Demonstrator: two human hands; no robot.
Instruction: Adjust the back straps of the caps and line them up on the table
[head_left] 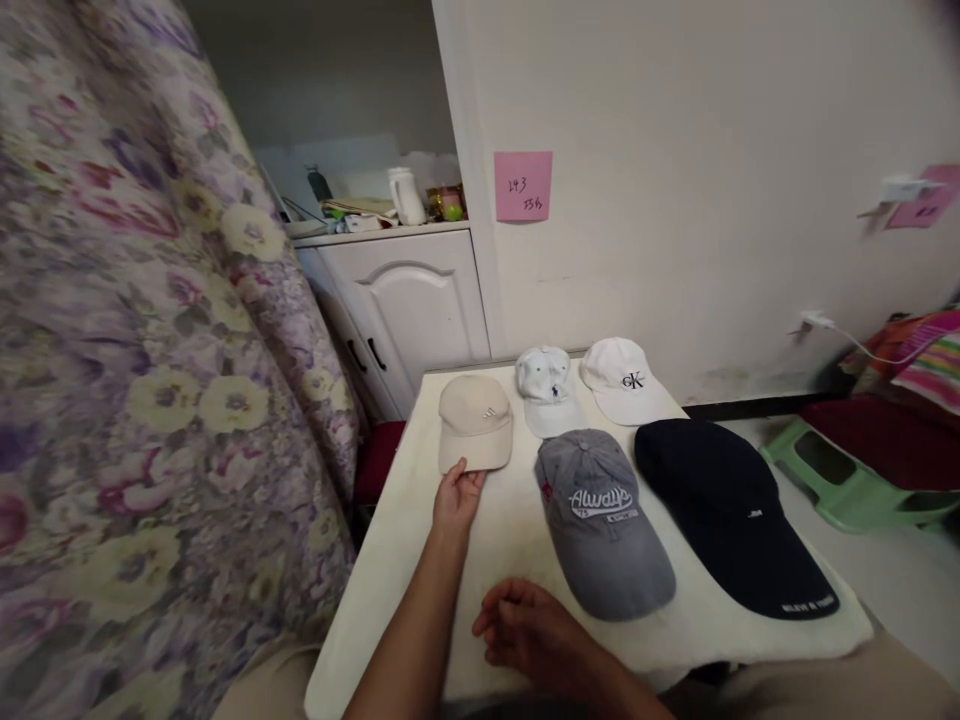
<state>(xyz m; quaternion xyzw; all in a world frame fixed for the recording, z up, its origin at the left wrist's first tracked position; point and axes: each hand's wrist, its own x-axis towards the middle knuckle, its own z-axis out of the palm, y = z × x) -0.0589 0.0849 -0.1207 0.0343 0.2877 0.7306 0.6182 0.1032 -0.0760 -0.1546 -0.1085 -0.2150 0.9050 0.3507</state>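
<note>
My left hand (457,497) is closed on the brim of a beige baseball cap (474,420) at the table's far left, thumb on top and fingers beneath. Close to the front edge, my right hand (521,625) hovers with loosely curled fingers apart and nothing in it. A grey cap (604,530) with white "Always" lettering lies just beyond the right hand. Behind it are a pale blue cap (546,390) with a small dark emblem and a white cap (624,380) marked "CK". A large navy cap (727,520) sits to the right of the grey one.
The caps are on a cream-covered table (390,610). A floral curtain (187,400) hangs at the left. Behind stands a white cabinet (420,310) with a white jug (406,196) on it. A pink note (523,187) is on the wall; a green stool (817,470) stands right.
</note>
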